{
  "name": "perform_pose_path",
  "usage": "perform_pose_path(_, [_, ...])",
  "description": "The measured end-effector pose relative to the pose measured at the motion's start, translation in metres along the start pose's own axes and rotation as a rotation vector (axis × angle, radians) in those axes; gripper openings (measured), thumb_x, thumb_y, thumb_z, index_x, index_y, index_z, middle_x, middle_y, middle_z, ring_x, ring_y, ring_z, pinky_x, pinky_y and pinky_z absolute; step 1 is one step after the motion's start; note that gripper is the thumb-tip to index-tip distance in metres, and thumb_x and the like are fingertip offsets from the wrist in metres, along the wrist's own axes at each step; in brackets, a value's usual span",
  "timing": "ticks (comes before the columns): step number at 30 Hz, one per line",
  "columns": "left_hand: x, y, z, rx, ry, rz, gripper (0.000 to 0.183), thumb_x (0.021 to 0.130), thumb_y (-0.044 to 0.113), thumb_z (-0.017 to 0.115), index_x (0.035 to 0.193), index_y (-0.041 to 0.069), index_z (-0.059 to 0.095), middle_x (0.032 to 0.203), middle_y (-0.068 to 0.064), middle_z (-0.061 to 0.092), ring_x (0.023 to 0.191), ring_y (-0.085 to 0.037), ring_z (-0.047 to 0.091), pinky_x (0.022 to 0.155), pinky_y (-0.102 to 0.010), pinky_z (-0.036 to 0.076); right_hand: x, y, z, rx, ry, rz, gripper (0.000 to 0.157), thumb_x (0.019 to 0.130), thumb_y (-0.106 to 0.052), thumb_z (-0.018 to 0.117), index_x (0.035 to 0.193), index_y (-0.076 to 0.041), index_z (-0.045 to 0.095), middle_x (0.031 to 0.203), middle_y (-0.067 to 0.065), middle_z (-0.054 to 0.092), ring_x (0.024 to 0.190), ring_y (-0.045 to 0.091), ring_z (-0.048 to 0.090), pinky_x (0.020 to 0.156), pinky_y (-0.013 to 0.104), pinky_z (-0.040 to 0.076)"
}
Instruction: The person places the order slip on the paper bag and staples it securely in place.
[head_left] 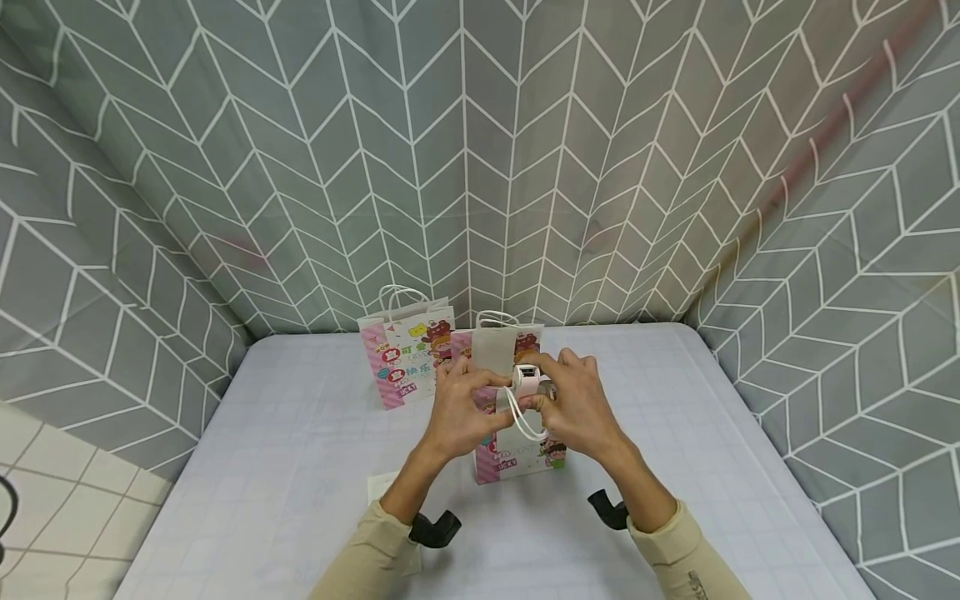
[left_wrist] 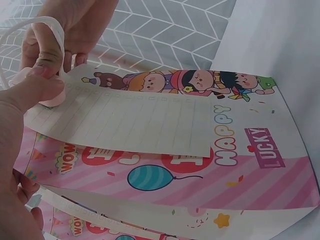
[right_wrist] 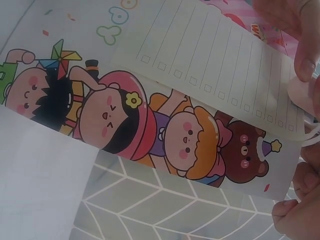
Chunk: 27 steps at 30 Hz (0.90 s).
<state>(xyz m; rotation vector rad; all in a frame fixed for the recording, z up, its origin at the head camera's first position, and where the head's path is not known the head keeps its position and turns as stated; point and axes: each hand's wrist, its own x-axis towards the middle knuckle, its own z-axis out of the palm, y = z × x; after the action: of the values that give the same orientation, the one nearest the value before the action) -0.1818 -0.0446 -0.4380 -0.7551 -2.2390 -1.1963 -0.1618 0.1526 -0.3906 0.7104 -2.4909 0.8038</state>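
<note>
Pink and white, a small rounded plastic-looking object (head_left: 527, 383) sits near frame centre, at the upper end of a cartoon-printed pink-and-white paper bag (head_left: 517, 473). Left hand (head_left: 459, 410) and right hand (head_left: 583, 410) both pinch the object. A cream lined checklist sheet (left_wrist: 140, 120) lies against the bag's front. A matching cartoon-printed bag (head_left: 408, 354) stands left of centre.

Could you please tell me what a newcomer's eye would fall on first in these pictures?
Probably the front gift bag near the table's middle, its cartoon figures bright beside a lined checklist sheet. Next, perhaps, the left hand and right hand, meeting around a small white-and-pink device at that bag's handle end. Two similar gift bags stand behind, one farther left.
</note>
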Motion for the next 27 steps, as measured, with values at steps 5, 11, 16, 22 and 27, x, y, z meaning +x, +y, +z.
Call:
perform_pose_path(5, [0.0000, 0.0001, 0.0001, -0.002, 0.002, -0.006, 0.039, 0.066, 0.032, 0.094, 0.098, 0.014, 0.080, 0.080, 0.003, 0.069, 0.085, -0.012, 0.047, 0.090, -0.047, 0.025, 0.0008, -0.0008, -0.0002, -0.010, 0.013, -0.014, 0.045, 0.074, -0.025, 0.084, 0.116, -0.019, 0.069, 0.067, -0.010, 0.052, 0.069, 0.012, 0.034, 0.074, 0.036, 0.024])
perform_pose_path(11, [-0.0005, -0.0005, 0.0007, -0.003, 0.016, 0.005, 0.038, 0.065, 0.033, 0.094, 0.095, 0.015, 0.080, 0.076, 0.005, 0.063, 0.081, -0.010, 0.044, 0.088, -0.045, 0.025, 0.0002, -0.0003, 0.0009, -0.014, 0.024, -0.024, 0.046, 0.073, -0.025, 0.085, 0.115, -0.018, 0.070, 0.067, -0.008, 0.053, 0.068, 0.012, 0.034, 0.073, 0.036, 0.024])
perform_pose_path(16, [-0.0017, -0.0002, 0.0008, -0.005, 0.028, 0.006, 0.038, 0.064, 0.033, 0.095, 0.094, 0.014, 0.080, 0.075, 0.003, 0.064, 0.080, -0.010, 0.044, 0.088, -0.045, 0.025, 0.0001, -0.0005, 0.0029, -0.019, 0.031, -0.024, 0.044, 0.073, -0.023, 0.085, 0.114, -0.017, 0.070, 0.066, -0.008, 0.054, 0.067, 0.011, 0.034, 0.073, 0.036, 0.024])
perform_pose_path(22, [-0.0026, 0.0001, 0.0012, 0.016, 0.044, 0.021, 0.035, 0.064, 0.030, 0.095, 0.092, 0.014, 0.080, 0.075, 0.005, 0.063, 0.080, -0.011, 0.044, 0.088, -0.044, 0.026, 0.0001, -0.0017, 0.0032, -0.025, 0.028, -0.016, 0.043, 0.073, -0.019, 0.086, 0.113, -0.016, 0.070, 0.066, -0.008, 0.053, 0.067, 0.011, 0.034, 0.073, 0.036, 0.025])
perform_pose_path(27, [-0.0024, -0.0001, 0.0011, 0.027, 0.047, 0.022, 0.035, 0.065, 0.030, 0.094, 0.093, 0.014, 0.080, 0.075, 0.007, 0.061, 0.080, -0.011, 0.044, 0.087, -0.043, 0.025, 0.0008, -0.0015, 0.0022, -0.034, 0.007, 0.000, 0.044, 0.075, -0.019, 0.085, 0.116, -0.016, 0.070, 0.067, -0.009, 0.052, 0.068, 0.011, 0.034, 0.073, 0.038, 0.025])
